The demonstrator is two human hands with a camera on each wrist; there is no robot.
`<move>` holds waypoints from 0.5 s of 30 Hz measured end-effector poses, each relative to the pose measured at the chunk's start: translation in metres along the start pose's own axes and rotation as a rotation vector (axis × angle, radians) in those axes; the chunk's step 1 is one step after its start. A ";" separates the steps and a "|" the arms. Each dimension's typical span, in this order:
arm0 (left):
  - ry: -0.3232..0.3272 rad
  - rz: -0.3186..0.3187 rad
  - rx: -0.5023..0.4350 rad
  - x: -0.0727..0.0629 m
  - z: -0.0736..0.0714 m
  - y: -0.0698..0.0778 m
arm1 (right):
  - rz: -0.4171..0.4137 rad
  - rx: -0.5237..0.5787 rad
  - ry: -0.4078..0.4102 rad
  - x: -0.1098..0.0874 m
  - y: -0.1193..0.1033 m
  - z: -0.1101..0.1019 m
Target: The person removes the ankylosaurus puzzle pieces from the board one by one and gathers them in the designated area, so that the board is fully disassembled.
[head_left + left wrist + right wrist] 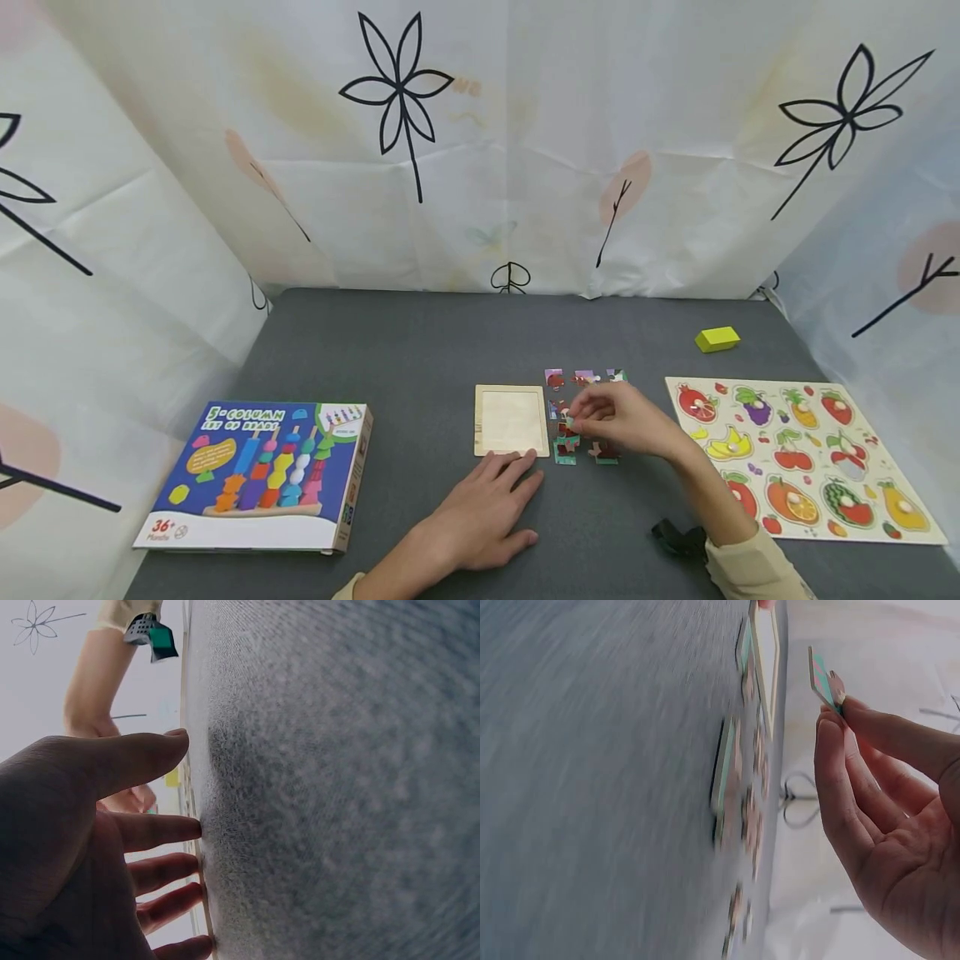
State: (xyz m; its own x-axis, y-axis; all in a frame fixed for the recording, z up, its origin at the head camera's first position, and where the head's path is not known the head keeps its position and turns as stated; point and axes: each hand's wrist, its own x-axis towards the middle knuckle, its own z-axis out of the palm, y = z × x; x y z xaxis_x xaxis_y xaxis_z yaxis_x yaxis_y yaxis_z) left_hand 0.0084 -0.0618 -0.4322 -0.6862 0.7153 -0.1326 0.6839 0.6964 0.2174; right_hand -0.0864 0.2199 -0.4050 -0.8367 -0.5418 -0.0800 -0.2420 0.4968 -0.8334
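Between thumb and fingertips my right hand (889, 787) pinches a small flat jigsaw piece (825, 682), raised above the table with green on its face. In the head view the right hand (618, 419) hovers over a group of loose jigsaw pieces (566, 448) with dark red, green and purple prints. A square wooden tray (512, 421) with a raised rim lies left of them, its plain base showing. My left hand (491, 512) has its fingers spread, fingertips on the tray's near edge. In the left wrist view the left hand (82, 802) shows straight fingers.
At the left lies a boxed bead set (255, 475). A fruit puzzle board (806, 458) lies at the right, with a yellow block (717, 339) behind it. A black strap-like object (678, 537) is by the right forearm. A patterned curtain (480, 150) stands behind the grey table (390, 342).
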 end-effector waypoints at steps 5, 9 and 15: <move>-0.010 -0.003 -0.007 -0.001 0.000 0.000 | 0.031 0.002 0.011 -0.019 0.007 -0.017; -0.013 0.001 -0.017 -0.001 -0.001 0.000 | 0.085 0.011 -0.008 -0.032 0.014 -0.027; -0.005 0.006 -0.012 -0.001 -0.001 0.000 | 0.136 0.000 -0.027 -0.049 0.026 -0.036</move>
State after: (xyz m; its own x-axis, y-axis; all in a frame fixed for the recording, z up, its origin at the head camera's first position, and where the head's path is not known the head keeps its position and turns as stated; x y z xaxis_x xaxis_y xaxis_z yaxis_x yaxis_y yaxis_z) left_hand 0.0090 -0.0627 -0.4309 -0.6808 0.7197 -0.1363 0.6849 0.6914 0.2299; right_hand -0.0693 0.2836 -0.4030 -0.8484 -0.4873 -0.2066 -0.1274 0.5668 -0.8140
